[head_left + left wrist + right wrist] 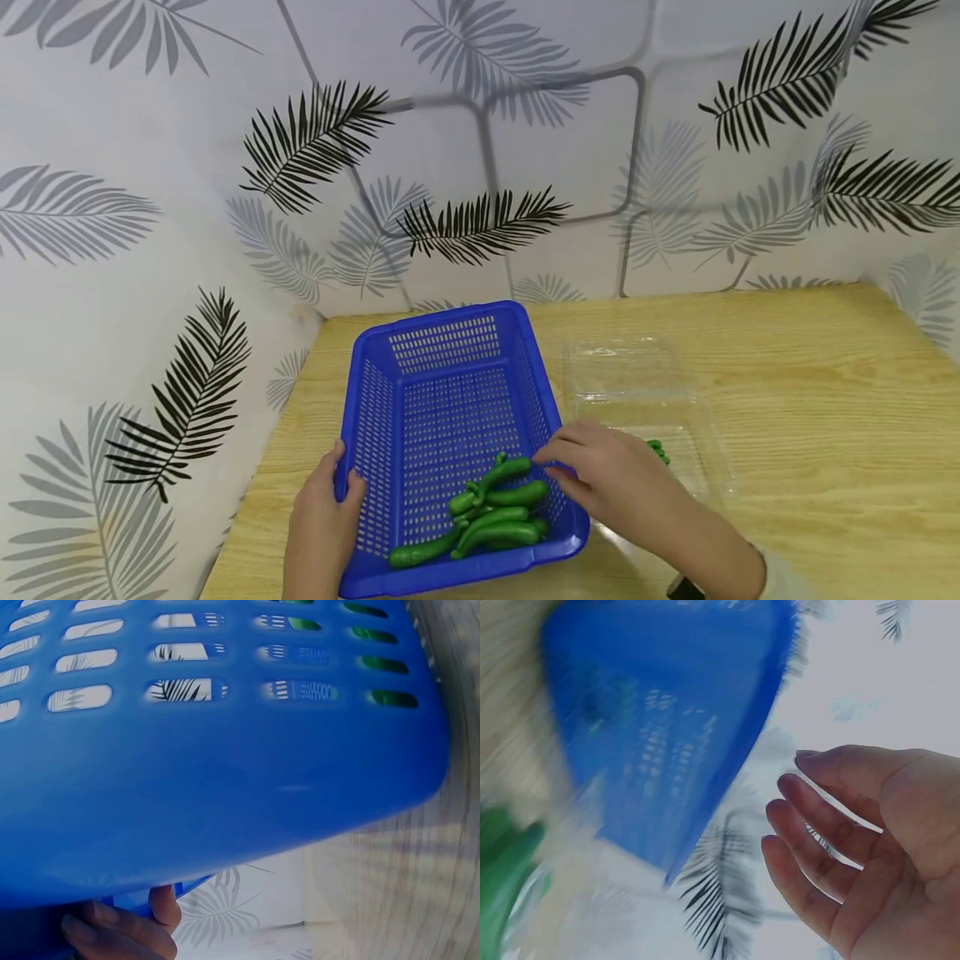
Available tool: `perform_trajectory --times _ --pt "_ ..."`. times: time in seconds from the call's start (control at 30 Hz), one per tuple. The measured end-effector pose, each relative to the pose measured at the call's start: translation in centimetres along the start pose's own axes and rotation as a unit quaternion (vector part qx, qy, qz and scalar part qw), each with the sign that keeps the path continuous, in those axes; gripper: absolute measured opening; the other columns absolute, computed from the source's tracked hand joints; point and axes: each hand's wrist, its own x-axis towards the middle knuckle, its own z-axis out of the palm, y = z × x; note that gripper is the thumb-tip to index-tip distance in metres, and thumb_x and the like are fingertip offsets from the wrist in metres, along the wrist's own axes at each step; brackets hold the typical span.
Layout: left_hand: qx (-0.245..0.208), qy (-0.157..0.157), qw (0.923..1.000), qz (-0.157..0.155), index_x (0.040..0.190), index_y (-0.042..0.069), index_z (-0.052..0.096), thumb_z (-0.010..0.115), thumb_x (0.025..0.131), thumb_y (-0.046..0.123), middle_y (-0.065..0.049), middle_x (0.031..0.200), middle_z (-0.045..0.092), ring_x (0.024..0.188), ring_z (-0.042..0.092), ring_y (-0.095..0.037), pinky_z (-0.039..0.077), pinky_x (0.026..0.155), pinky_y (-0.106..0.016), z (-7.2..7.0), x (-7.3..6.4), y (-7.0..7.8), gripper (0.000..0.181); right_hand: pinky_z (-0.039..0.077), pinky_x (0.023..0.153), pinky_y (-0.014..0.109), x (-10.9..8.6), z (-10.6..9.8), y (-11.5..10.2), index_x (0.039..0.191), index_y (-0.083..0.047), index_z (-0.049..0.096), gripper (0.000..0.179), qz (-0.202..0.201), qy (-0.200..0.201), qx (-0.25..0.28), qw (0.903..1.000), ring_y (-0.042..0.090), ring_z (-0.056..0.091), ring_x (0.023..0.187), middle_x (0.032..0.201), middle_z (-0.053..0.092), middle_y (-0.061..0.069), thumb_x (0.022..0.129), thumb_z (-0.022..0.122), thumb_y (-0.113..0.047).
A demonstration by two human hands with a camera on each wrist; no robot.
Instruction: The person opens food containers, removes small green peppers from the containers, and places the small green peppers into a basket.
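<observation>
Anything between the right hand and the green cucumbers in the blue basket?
Nothing visible. The right hand hovers open over the right rim of the blue perforated plastic basket, fingertips just above the pile of green toy cucumbers. The left hand grips the basket's left rim, clear of that path.

Glossy blue plastic basket [450, 417], smooth on the rim, perforated with small slots on walls and floor. Shiny green plastic-looking cucumbers [491, 517], smooth with a slight sheen. Clear, thin plastic clamshell box [645, 400], glossy and see-through. Pale wood-grain counter [825, 433], smooth with a satin finish. Matt leaf-printed wall covering [150, 250] behind.
</observation>
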Motion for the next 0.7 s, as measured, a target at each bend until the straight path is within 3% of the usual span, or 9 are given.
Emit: perform_trajectory --times 0.3,0.43,0.57,0.7 --pt "0.002 -0.002 1.0 -0.007 0.139 0.001 0.04 0.047 0.091 0.019 -0.021 0.136 0.045 0.123 0.043 -0.04 0.033 0.098 -0.055 -0.2 -0.2 0.4 0.052 0.053 0.066 0.033 -4.4 0.7 3.8 0.101 -0.016 0.069 0.031 0.096 -0.062 -0.055 0.9919 0.016 0.062 0.084 0.095 0.066 -0.001 0.072 0.077 -0.014" --pt "0.003 -0.006 1.0 -0.007 0.14 0.001 0.039 0.046 0.092 0.02 -0.021 0.137 0.044 0.123 0.042 -0.039 0.033 0.099 -0.054 -0.2 -0.1 0.4 0.052 0.053 0.066 0.034 -6.0 1.1 4.8 0.096 -0.017 0.069 0.027 0.132 -0.075 -0.064 0.9864 0.016 0.062 0.082 0.091 0.065 -0.002 0.071 0.078 -0.013" --pt "0.006 -0.008 0.9999 -0.012 0.14 0.001 0.038 0.046 0.092 0.02 -0.021 0.137 0.043 0.124 0.041 -0.039 0.032 0.099 -0.054 -0.2 0.0 0.4 0.052 0.052 0.063 0.034 -6.9 1.3 5.3 0.091 -0.019 0.069 0.02 0.159 -0.087 -0.066 0.9812 0.016 0.061 0.081 0.089 0.064 -0.004 0.074 0.076 -0.015" --pt "0.008 -0.008 0.9998 -0.016 0.14 0.001 0.038 0.046 0.092 0.02 -0.021 0.138 0.043 0.124 0.041 -0.04 0.032 0.099 -0.054 -0.2 0.0 0.4 0.052 0.052 0.062 0.031 -7.0 1.4 5.6 0.09 -0.019 0.069 0.019 0.159 -0.087 -0.063 0.9815 0.014 0.06 0.077 0.085 0.063 -0.005 0.073 0.077 -0.016"
